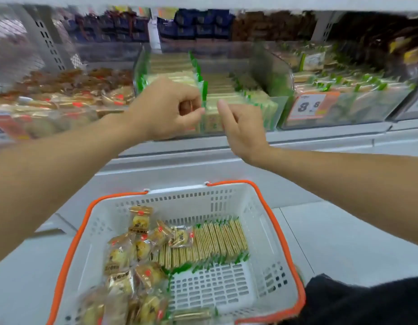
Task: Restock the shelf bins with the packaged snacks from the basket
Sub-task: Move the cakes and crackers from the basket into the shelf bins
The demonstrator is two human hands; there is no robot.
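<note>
A white basket [269, 231], cut off below, holds cracker packs [217, 240] and pastry packets [123, 256]. Above, the left hand [165, 109] curls at a green-edged packet [204, 95]; blur hides whether it grips. The right hand [243, 127] hangs relaxed. The clear bin [279, 106] behind is smeared.

Basket [226, 198] below shelf bins [277, 109], snacks [217, 240] inside

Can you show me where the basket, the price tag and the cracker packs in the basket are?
basket [229, 194]: head view, far white wall.
price tag [309, 104]: head view, white middle with numbers.
cracker packs [217, 240]: head view, middle of the row.
</note>
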